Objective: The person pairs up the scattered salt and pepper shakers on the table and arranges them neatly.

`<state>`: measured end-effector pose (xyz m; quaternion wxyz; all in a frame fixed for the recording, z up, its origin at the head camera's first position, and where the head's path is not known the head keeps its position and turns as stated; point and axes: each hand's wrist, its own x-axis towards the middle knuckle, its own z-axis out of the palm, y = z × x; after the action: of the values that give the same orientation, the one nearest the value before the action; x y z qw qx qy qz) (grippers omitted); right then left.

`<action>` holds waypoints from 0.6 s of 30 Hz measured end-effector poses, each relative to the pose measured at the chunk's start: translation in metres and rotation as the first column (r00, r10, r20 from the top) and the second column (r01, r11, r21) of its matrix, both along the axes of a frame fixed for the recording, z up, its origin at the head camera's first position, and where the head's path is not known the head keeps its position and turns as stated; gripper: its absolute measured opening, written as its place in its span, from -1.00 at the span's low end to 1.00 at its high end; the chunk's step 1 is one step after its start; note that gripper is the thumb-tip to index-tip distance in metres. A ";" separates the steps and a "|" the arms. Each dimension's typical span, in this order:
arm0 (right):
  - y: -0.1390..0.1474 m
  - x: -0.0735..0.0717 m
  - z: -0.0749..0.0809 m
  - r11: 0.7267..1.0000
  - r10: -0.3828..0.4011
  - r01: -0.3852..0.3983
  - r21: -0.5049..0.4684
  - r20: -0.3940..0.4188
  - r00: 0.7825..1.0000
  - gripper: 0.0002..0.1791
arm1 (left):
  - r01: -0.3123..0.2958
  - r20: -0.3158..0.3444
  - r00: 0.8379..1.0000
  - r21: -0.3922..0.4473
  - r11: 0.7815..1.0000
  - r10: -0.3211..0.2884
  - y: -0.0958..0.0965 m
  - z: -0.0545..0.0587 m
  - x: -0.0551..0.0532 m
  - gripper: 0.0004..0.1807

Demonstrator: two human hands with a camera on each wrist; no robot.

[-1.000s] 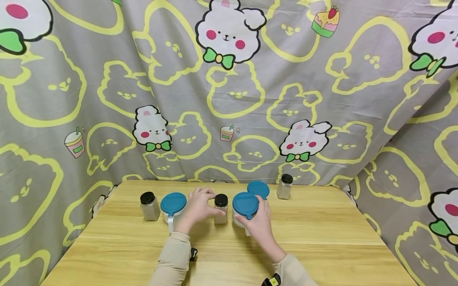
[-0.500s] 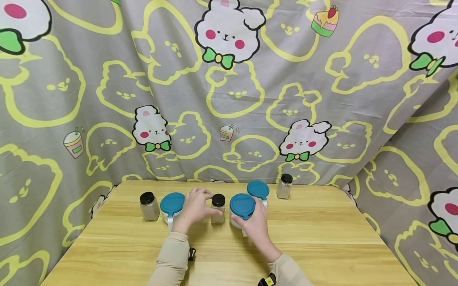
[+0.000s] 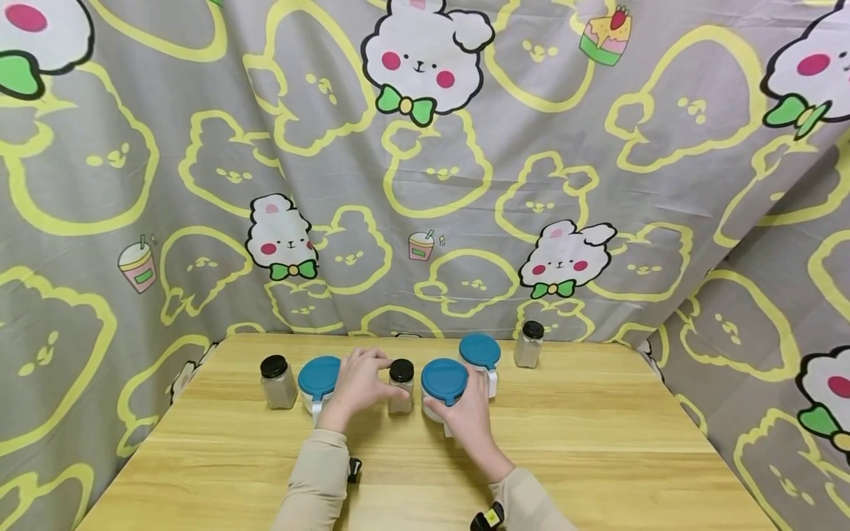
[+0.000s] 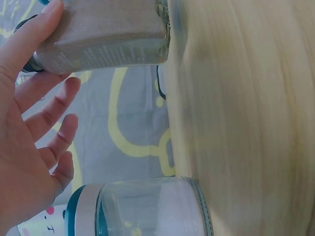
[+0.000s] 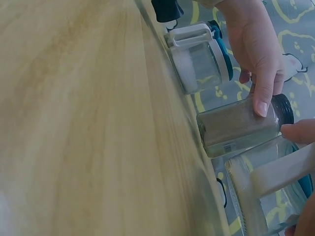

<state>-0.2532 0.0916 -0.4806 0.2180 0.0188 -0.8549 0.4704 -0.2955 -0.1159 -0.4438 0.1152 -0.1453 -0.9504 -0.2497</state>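
My left hand (image 3: 361, 385) pinches a black-lidded glass spice jar (image 3: 401, 403) between thumb and index finger, its other fingers loosely bent. The jar stands upright; a brownish-grey powder fills much of it in the left wrist view (image 4: 108, 37). Just right of it, my right hand (image 3: 470, 414) grips a blue-lidded glass seasoning jar (image 3: 443, 379) with a white handle (image 5: 283, 172), thumb in front and fingers around the far side. White contents lie at its bottom. Left of my left hand stands a matching blue-lidded jar (image 3: 320, 376), partly hidden behind it, also holding white contents (image 4: 179, 209).
A third blue-lidded jar (image 3: 479, 349) stands behind my right hand. One black-lidded jar (image 3: 277, 389) is at the far left, another (image 3: 529, 346) at the back right. All rest on a wooden table (image 3: 598, 442) before a patterned curtain (image 3: 438, 177).
Both hands have shifted slightly left, and the spice jar and the blue-lidded jar they hold have slid left with them. More of the rear blue-lidded jar now shows. The other jars have stayed put.
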 end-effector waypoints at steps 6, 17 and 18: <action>-0.002 -0.003 -0.003 1.000 -0.003 0.003 -0.008 0.020 1.000 0.03 | -0.010 0.015 1.000 -0.013 1.000 0.011 -0.001 0.001 0.000 -0.24; -0.009 -0.007 -0.008 1.000 -0.025 0.025 0.001 0.044 0.999 0.04 | -0.021 0.029 0.999 -0.018 1.000 0.022 -0.003 -0.001 -0.001 -0.24; -0.009 -0.007 -0.008 1.000 -0.026 0.026 0.000 0.046 0.999 0.05 | -0.021 0.028 0.999 -0.020 1.000 0.021 -0.004 -0.001 -0.002 -0.23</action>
<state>-0.2603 0.0825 -0.4891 0.2046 -0.0030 -0.8597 0.4681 -0.2970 -0.1194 -0.4452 0.1028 -0.1329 -0.9558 -0.2412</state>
